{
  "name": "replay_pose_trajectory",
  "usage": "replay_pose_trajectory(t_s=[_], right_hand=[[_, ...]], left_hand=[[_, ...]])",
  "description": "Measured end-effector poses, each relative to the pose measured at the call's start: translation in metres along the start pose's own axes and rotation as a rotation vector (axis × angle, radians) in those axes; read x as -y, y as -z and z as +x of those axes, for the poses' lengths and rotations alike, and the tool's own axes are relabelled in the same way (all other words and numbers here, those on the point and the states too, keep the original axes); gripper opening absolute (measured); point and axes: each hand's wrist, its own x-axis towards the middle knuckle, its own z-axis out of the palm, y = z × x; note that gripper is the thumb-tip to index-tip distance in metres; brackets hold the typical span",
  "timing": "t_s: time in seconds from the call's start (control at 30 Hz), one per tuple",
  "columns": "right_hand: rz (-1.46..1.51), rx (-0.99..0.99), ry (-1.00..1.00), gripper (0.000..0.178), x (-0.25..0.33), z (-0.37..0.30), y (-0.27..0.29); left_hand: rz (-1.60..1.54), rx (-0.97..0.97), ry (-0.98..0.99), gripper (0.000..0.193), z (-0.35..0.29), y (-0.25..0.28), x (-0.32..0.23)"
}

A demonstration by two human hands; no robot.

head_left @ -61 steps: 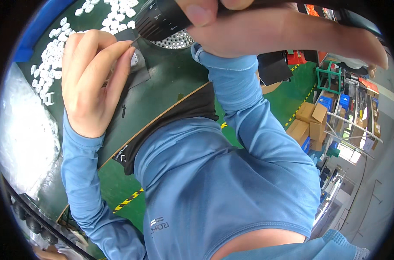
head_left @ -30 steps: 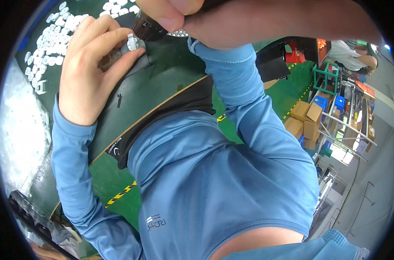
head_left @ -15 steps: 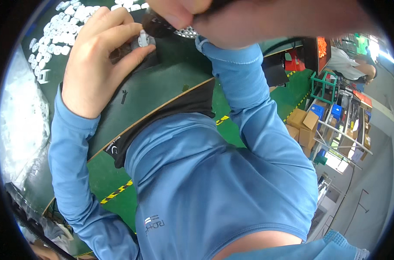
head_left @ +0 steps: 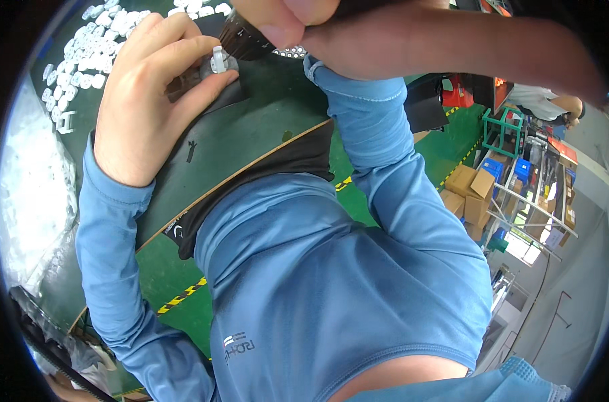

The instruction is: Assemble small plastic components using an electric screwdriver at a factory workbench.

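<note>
My left hand (head_left: 141,94) is closed at the green table's upper left, with a small white plastic part (head_left: 218,60) pinched between thumb and fingertips. A clear round piece seems to lie right beside that part, on a dark pad (head_left: 234,95). My right hand (head_left: 378,39), large and close to the camera, is wrapped round a black electric screwdriver (head_left: 245,39). The ribbed, marked collar of this tool is close to the white part. Its tip is hidden, so contact cannot be told.
Many loose white plastic parts (head_left: 83,57) lie in a pile beyond my left hand. A clear plastic bag (head_left: 39,194) rests at the left. The table edge (head_left: 251,167) runs before my body. Cartons (head_left: 468,191), shelving and another person (head_left: 542,104) are at the right.
The screwdriver's collar has shifted slightly and shows more clearly. My left hand keeps its pinch with hardly any movement. The person in the background has changed posture.
</note>
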Motion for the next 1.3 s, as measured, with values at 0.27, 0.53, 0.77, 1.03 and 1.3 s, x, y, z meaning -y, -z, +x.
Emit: replay_pose_trajectory(t_s=[0.27,0.53,0.77,1.03,1.3], right_hand=[[-0.02,-0.03,0.016,0.076,0.002,-0.002,-0.001],[-0.031,-0.044,0.001,0.075,0.005,-0.002,-0.006],[-0.01,0.078,-0.054,0.074,0.01,0.001,0.004],[-0.047,0.294,-0.221,0.073,0.009,0.015,0.016],[-0.105,0.381,-0.38,0.073,0.009,0.024,0.021]], left_hand=[[-0.012,-0.017,-0.017,0.032,-0.001,0.002,0.001],[-0.076,-0.159,-0.133,0.029,0.003,-0.003,-0.002],[-0.039,0.007,-0.006,0.033,0.0,0.003,0.001],[-0.055,-0.093,-0.071,0.031,0.0,0.0,0.0],[0.005,0.0,-0.013,0.035,-0.001,0.003,0.001]])
